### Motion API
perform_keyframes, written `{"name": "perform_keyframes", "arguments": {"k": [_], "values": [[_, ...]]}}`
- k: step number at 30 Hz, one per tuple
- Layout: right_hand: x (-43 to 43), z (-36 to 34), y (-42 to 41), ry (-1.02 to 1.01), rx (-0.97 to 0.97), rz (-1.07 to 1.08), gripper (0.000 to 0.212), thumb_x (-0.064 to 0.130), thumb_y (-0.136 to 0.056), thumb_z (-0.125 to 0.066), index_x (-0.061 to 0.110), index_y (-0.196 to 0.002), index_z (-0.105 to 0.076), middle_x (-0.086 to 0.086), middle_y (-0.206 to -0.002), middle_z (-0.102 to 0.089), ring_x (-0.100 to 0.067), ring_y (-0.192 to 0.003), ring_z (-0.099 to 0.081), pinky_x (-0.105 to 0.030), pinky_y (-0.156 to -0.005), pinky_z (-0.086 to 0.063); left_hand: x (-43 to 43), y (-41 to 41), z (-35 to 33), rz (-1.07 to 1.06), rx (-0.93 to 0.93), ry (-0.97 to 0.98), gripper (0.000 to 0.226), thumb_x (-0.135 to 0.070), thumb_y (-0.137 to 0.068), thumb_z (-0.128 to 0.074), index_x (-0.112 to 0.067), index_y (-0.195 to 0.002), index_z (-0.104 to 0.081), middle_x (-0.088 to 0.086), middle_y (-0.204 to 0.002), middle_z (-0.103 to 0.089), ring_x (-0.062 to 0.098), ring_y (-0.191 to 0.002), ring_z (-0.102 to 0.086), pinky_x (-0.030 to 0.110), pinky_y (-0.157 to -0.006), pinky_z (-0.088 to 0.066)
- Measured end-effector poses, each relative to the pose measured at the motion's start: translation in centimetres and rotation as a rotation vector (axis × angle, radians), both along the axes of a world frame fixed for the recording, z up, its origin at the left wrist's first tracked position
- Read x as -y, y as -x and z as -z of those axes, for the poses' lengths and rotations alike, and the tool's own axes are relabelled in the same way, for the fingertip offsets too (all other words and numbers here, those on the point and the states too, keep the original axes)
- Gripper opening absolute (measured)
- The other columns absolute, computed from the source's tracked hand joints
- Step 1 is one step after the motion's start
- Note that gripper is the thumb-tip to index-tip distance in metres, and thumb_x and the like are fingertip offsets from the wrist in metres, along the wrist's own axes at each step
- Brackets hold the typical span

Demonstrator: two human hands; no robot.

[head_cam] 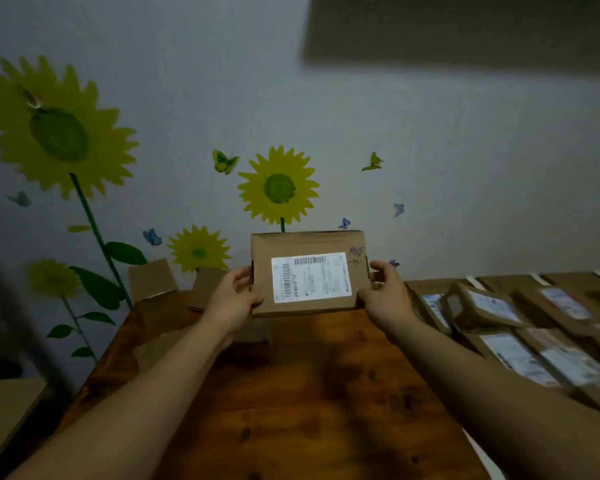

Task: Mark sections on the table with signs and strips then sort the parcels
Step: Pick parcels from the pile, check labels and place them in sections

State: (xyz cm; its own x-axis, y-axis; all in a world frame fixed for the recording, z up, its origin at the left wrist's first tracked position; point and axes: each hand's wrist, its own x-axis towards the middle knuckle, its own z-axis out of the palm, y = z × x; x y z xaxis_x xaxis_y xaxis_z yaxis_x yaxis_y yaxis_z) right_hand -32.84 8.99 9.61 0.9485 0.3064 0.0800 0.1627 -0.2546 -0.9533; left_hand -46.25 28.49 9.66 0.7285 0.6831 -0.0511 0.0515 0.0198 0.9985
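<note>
A flat brown cardboard parcel with a white barcode label faces me, held up above the far part of the wooden table. My left hand grips its lower left edge. My right hand grips its right edge. Several other labelled parcels lie in rows on the right side of the table. Pale strips show between sections at the far right.
Two small cardboard pieces stand at the table's far left edge against the wall with sunflower stickers. A cardboard box sits low at the left, off the table.
</note>
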Motion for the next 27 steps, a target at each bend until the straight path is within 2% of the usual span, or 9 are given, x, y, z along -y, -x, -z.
{"name": "perform_keyframes", "arguments": {"k": [3, 7, 10, 12, 15, 18, 20, 23, 27], "values": [[4.9, -0.4, -0.5, -0.018, 0.028, 0.023, 0.055, 0.006, -0.088, -0.064, 0.019, -0.137, -0.043, 0.011, -0.098, -0.057, -0.008, -0.084, -0.061, -0.034, -0.075, -0.059, 3.5, -2.1, -0.4, 0.056, 0.047, 0.003, 0.063, 0.015, -0.082, -0.055, -0.008, -0.138, -0.039, 0.012, -0.138, -0.049, 0.027, -0.122, -0.052, 0.046, -0.102, -0.044], [12.6, -0.8, -1.8, -0.047, 0.087, 0.056, 0.045, 0.011, -0.090, -0.063, 0.022, -0.131, -0.052, 0.011, -0.099, -0.062, -0.018, -0.097, -0.063, -0.044, -0.082, -0.058, 10.2, -5.3, -0.8, 0.140, 0.060, 0.003, 0.060, 0.010, -0.086, -0.053, -0.011, -0.140, -0.038, 0.009, -0.134, -0.054, 0.024, -0.111, -0.058, 0.033, -0.080, -0.050], [18.9, -1.1, -3.0, -0.073, 0.160, 0.064, 0.041, 0.018, -0.089, -0.065, 0.036, -0.123, -0.054, 0.008, -0.110, -0.063, -0.017, -0.102, -0.063, -0.041, -0.082, -0.058, 16.3, -7.8, -0.8, 0.216, 0.046, 0.050, 0.043, -0.003, -0.093, -0.053, -0.010, -0.135, -0.045, 0.010, -0.125, -0.061, 0.020, -0.098, -0.063, 0.032, -0.078, -0.052], [23.3, -1.5, -3.8, -0.072, 0.172, 0.029, 0.054, 0.012, -0.087, -0.066, 0.045, -0.125, -0.048, 0.008, -0.117, -0.060, -0.010, -0.103, -0.061, -0.033, -0.087, -0.054, 20.9, -9.4, -0.7, 0.256, 0.008, 0.085, 0.036, -0.004, -0.094, -0.052, -0.008, -0.130, -0.046, 0.010, -0.120, -0.063, 0.018, -0.091, -0.063, 0.031, -0.071, -0.052], [29.9, -2.2, -5.1, -0.058, 0.125, 0.031, 0.069, 0.002, -0.086, -0.062, 0.035, -0.142, -0.038, 0.003, -0.127, -0.057, -0.012, -0.107, -0.060, -0.033, -0.091, -0.053, 27.6, -11.3, -0.7, 0.284, -0.046, 0.110, 0.028, -0.003, -0.095, -0.051, -0.009, -0.121, -0.044, 0.008, -0.110, -0.062, 0.016, -0.081, -0.060, 0.032, -0.063, -0.049], [36.8, -2.5, -6.2, -0.074, 0.072, 0.096, 0.062, -0.002, -0.089, -0.057, 0.029, -0.140, -0.043, -0.002, -0.129, -0.054, -0.020, -0.109, -0.060, -0.038, -0.087, -0.056, 33.1, -13.5, -1.0, 0.272, -0.028, 0.108, 0.054, -0.008, -0.090, -0.059, -0.019, -0.137, -0.032, 0.010, -0.117, -0.057, 0.019, -0.086, -0.060, 0.038, -0.068, -0.053], [40.8, -2.6, -6.5, -0.052, 0.056, 0.130, 0.054, -0.001, -0.090, -0.056, 0.030, -0.135, -0.048, 0.001, -0.126, -0.051, -0.014, -0.099, -0.060, -0.035, -0.078, -0.059, 36.3, -14.7, -1.1, 0.338, -0.041, 0.063, 0.065, -0.009, -0.088, -0.063, -0.028, -0.140, -0.030, 0.011, -0.117, -0.057, 0.024, -0.088, -0.064, 0.038, -0.063, -0.055], [45.6, -2.9, -7.3, -0.061, 0.104, 0.233, 0.052, 0.006, -0.090, -0.060, 0.027, -0.136, -0.046, 0.004, -0.123, -0.048, -0.004, -0.087, -0.056, -0.019, -0.066, -0.052, 41.2, -16.0, -1.1, 0.486, -0.150, -0.041, 0.046, -0.005, -0.088, -0.062, -0.018, -0.128, -0.044, 0.011, -0.109, -0.060, 0.025, -0.085, -0.066, 0.038, -0.065, -0.057], [50.0, -2.5, -8.8, -0.258, 0.056, 0.333, 0.067, 0.006, -0.086, -0.068, 0.025, -0.141, -0.036, 0.010, -0.113, -0.056, -0.008, -0.097, -0.062, -0.020, -0.071, -0.053, 46.9, -18.9, -0.4, 0.615, -0.147, 0.041, 0.028, -0.003, -0.091, -0.056, -0.011, -0.117, -0.046, 0.016, -0.113, -0.061, 0.026, -0.089, -0.066, 0.044, -0.077, -0.055]]}}
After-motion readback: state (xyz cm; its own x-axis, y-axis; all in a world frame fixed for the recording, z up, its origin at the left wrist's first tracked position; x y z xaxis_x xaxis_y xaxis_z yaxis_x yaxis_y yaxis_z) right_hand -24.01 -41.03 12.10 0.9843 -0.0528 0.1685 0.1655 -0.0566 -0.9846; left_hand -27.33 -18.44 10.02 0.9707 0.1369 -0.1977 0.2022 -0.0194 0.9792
